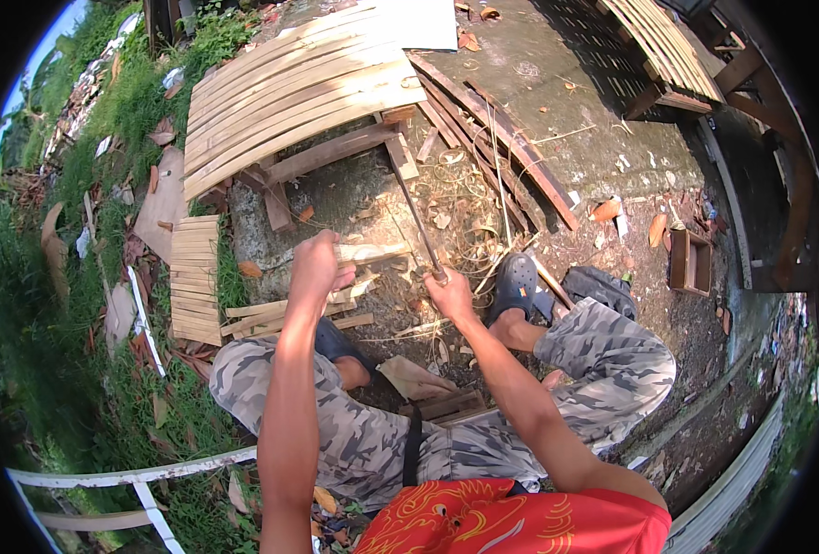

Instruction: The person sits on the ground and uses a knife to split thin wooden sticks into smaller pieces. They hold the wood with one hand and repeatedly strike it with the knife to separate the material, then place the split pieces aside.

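My left hand is closed around the end of a pale split-bamboo piece, which points right toward the blade. In my right hand is the handle of a long-bladed knife, a dark, narrow blade that slants away and up to the left. Its tip lies near the slatted bench's leg. The blade and the bamboo are close together, and I cannot tell whether they touch. Below my left hand, several cut bamboo strips lie on the ground beside my left shoe.
Ahead stands a low bench topped with bamboo slats. Long dark planks lie to its right, among curled shavings. A small slatted panel rests on grass at left. At right are a dark bag and an open wooden box.
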